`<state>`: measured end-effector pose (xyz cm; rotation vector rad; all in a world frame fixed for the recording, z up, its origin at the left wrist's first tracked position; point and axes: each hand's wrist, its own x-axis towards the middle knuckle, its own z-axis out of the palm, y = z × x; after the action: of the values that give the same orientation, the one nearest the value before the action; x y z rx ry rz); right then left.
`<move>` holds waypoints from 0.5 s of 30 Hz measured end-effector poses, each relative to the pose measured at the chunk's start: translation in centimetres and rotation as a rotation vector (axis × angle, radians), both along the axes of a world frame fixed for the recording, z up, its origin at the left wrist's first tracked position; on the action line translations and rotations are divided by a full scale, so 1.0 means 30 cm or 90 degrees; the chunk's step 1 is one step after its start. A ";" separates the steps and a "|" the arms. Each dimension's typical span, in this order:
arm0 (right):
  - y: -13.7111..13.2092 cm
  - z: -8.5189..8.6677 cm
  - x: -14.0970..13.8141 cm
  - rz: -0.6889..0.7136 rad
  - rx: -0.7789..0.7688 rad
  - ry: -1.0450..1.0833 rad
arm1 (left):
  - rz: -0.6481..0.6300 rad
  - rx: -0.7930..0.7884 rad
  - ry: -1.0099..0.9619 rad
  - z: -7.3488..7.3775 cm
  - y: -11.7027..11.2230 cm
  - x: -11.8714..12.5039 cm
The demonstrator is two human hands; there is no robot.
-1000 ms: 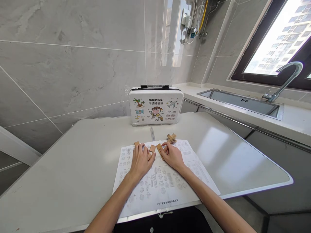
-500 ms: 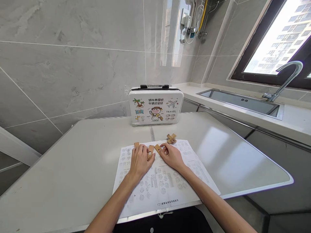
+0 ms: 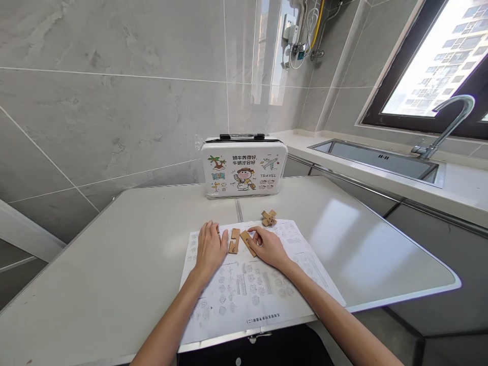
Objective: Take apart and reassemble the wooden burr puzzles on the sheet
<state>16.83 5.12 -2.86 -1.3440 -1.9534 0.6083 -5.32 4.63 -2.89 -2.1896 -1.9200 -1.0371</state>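
Note:
A printed instruction sheet (image 3: pixel 251 290) lies on the white table (image 3: pixel 114 264). My left hand (image 3: pixel 209 249) rests flat on the sheet's upper left, fingers stretched out, beside a notched wooden piece (image 3: pixel 234 241). My right hand (image 3: pixel 269 246) has its fingers curled over a second wooden piece (image 3: pixel 247 242) that lies tilted on the paper. An assembled wooden cross (image 3: pixel 269 218) sits just beyond the right hand at the sheet's top edge.
A white cartoon-printed case (image 3: pixel 244 168) stands against the tiled wall at the table's back. To the right are a steel sink (image 3: pixel 377 158), a tap (image 3: pixel 450 122) and a window. The table's front edge is near my body.
My left hand has slid left off the wooden piece, which now lies uncovered. My right hand has drawn the other piece slightly toward it.

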 end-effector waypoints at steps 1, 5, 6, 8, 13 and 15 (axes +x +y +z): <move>-0.001 0.001 0.000 0.002 -0.002 0.001 | -0.010 -0.016 -0.009 -0.004 0.002 -0.003; -0.004 0.010 -0.003 0.005 -0.014 0.001 | -0.075 -0.078 -0.043 0.003 -0.009 0.005; -0.005 0.011 -0.003 0.005 -0.015 0.001 | -0.100 -0.089 -0.046 0.007 -0.013 0.009; -0.006 0.012 -0.004 0.007 -0.015 -0.002 | -0.157 -0.106 -0.042 0.011 -0.023 0.017; -0.006 0.007 -0.003 0.027 -0.008 -0.005 | -0.254 -0.142 0.006 0.021 -0.042 0.023; -0.007 0.004 -0.003 0.041 0.002 -0.001 | -0.280 -0.147 0.031 0.027 -0.046 0.024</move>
<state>16.74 4.90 -2.73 -1.2849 -2.0048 0.6350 -4.62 3.25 -2.07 -2.8238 -1.6472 -0.8216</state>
